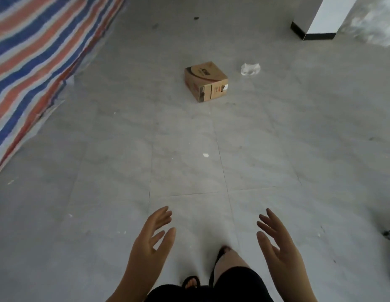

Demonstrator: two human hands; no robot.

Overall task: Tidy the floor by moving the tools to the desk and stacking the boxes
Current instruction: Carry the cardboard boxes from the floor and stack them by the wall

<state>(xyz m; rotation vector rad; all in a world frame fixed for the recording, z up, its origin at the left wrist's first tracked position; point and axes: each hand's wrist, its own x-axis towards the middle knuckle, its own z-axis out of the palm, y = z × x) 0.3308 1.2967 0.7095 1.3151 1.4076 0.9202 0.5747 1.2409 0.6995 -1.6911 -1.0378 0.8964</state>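
Grey marbled floor tiles (115,214) fill most of the view, with thin dark seams between them and scattered pale flecks. Ahead, well apart from the person, sits a single cardboard box (206,81) on the floor, turned so one corner points toward the camera. It is brown and roughly cube-shaped, closed on top, with a dark curved band and a red-and-black printed mark on its lid, dark vertical printing down the near corner, and a small white label on its right face. Just to its right lies a crumpled white plastic scrap (250,69). A red, white and blue striped tarp (30,68) slopes along the left edge. Low in the frame, the left hand (151,238) and right hand (277,243) are raised with palms facing each other, fingers spread and loosely straight, holding nothing and kept apart. Between them, a sandalled foot (224,252) steps forward.
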